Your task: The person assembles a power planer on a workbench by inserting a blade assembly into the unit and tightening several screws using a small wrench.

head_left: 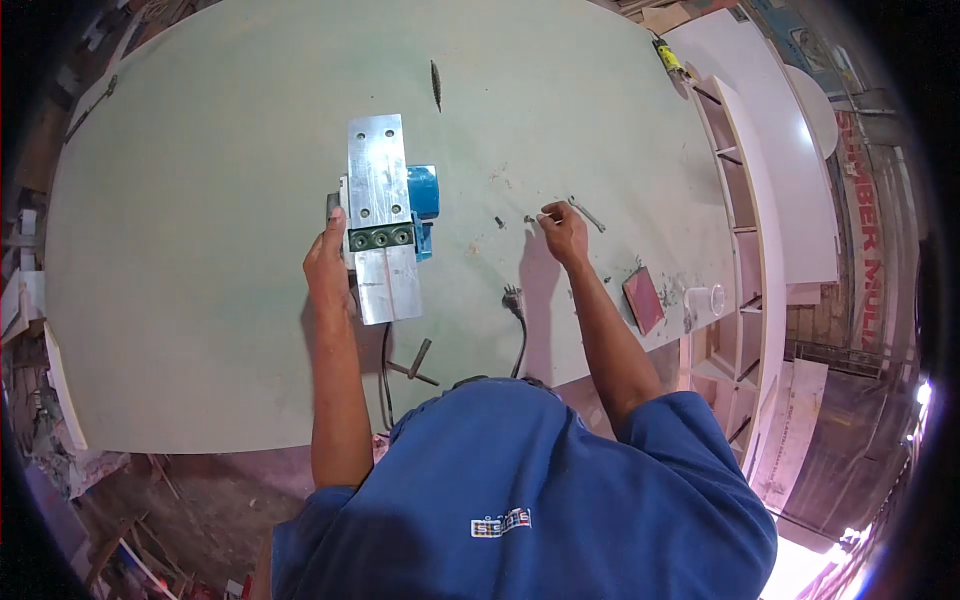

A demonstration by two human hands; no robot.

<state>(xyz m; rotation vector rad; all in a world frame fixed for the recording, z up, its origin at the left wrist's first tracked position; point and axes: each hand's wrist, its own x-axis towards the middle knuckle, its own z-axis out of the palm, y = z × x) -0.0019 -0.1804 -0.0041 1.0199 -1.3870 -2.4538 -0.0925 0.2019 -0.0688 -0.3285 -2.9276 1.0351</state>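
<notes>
An electric hand planer (378,180) with a blue body lies with its silver metal sole facing up. A dark cutter block with several bolts crosses the sole. My left hand (330,265) grips the planer's left side, thumb up against the body. To the right, my right hand (563,232) is low over the tabletop with its fingers drawn together; what is between them, if anything, is too small to tell. Just left of those fingertips is a small bolt (529,218), and another bolt (500,223) lies farther left. A small wrench (587,213) lies beside my right hand.
On the pale green table (200,220) are a T-handled tool (413,364), a power plug (513,300), a reddish block (643,300), a clear cup (712,299) and a dark narrow piece (436,85). A yellow-labelled tube (669,58) lies far right, near a white shelf frame (748,220).
</notes>
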